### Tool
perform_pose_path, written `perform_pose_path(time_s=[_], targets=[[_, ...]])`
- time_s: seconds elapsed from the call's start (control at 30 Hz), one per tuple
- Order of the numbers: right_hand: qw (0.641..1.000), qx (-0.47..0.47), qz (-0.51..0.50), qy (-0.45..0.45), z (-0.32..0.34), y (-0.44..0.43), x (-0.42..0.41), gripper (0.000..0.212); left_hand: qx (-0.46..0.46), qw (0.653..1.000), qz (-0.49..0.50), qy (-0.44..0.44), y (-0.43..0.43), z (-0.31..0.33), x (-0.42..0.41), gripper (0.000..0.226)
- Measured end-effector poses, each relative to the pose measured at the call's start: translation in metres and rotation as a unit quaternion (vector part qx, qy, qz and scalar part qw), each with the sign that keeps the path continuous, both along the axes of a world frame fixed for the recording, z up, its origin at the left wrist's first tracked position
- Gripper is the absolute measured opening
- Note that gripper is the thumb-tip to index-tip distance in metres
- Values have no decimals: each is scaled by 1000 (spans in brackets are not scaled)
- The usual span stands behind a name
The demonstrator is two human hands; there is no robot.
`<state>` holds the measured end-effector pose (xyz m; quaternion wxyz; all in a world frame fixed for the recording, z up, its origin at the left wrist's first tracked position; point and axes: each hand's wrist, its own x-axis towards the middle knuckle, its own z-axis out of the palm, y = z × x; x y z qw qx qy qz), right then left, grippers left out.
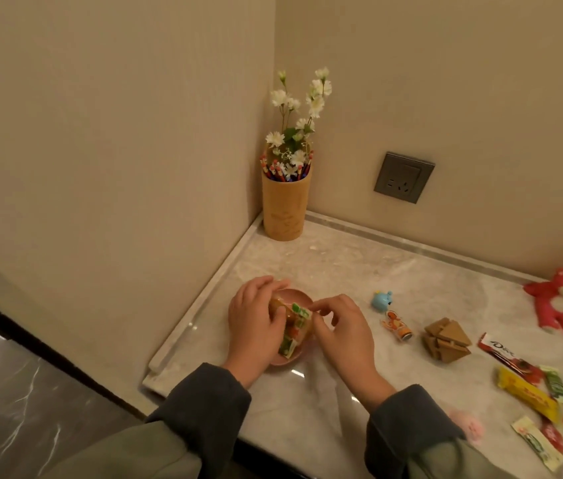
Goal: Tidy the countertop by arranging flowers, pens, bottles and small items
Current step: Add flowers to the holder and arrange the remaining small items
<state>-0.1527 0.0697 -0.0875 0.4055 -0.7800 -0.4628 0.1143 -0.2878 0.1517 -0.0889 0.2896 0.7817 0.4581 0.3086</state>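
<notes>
A small pink dish (285, 361) sits near the left edge of the marble countertop (342, 271). Over it my left hand (255, 323) grips a bundle of green and orange snack packets (294, 327) from the left. My right hand (342, 326) pinches the bundle's top right corner with thumb and forefinger. In the far corner stands a tan cylinder holder (285, 209) with white flowers (302, 112) and several red-capped pens (273, 167).
To the right lie a blue toy (381, 300), an orange cartoon-figure item (396, 326), a cardboard puzzle (445, 339), several snack sachets (528, 392), a pink squishy toy (470, 426) and a red plush toy (561, 300). A wall socket (403, 177) sits above the counter.
</notes>
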Motion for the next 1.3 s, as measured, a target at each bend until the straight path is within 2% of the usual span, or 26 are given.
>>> perform_pose_path(time_s=[0.13,0.27,0.43,0.63,0.73,0.83,1.0,1.07,1.2,1.3], targets=[[998,31,-53,-21,8,-24,36,22,-21,992,-109,-55,-19,14,40,42],[989,30,-135,-48,16,-55,76,21,-31,977,-205,-50,-42,16,77,41],[981,-49,-179,-59,21,-91,111,28,-49,961,-272,15,-69,2,117,47],[986,-116,-118,-18,8,-112,131,52,-21,945,-300,127,-81,-18,149,59],[988,-128,-83,-4,3,-116,138,57,8,941,-293,168,-85,-24,158,57],[990,-131,-58,-17,1,-118,146,58,77,943,-267,185,-87,-27,162,42],[995,-97,-27,-24,8,-108,155,55,91,952,-228,185,-87,-24,159,37],[996,-79,-7,-29,12,-101,154,52,66,965,-203,153,-87,-19,155,33],[998,-20,41,-34,19,-82,149,43,-53,989,-132,46,-90,-9,145,28],[995,-40,80,-52,23,-61,145,42,-92,992,-83,6,-86,-6,137,24]])
